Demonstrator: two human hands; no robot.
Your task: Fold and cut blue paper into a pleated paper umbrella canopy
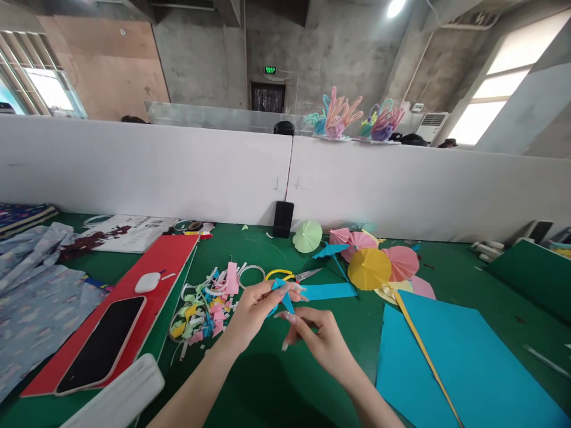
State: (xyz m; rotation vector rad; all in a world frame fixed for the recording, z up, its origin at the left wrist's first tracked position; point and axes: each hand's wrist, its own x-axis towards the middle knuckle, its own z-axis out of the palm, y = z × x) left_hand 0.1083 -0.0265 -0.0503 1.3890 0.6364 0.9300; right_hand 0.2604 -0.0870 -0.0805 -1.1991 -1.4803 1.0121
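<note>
A small folded piece of blue paper (286, 303) is held up over the green table. My left hand (254, 306) pinches its upper left part between thumb and fingers. At the paper's lower right tip, my right hand (319, 333) grips it with thumb and forefinger, the other fingers curled. Just behind the hands lie yellow-handled scissors (307, 274) and a blue paper strip (332, 291). Small paper umbrellas stand or lie farther back: a green one (307, 236), a blue one (331, 251), a yellow one (369, 269) and a pink one (401, 263).
Paper scraps (209, 306) and a tape roll (251, 276) lie left of my hands. A red folder (163, 267) carries a phone (104, 342) and a white case (147, 282). Blue sheets (428, 368) cover the right. A black phone (283, 219) leans on the white partition (200, 172).
</note>
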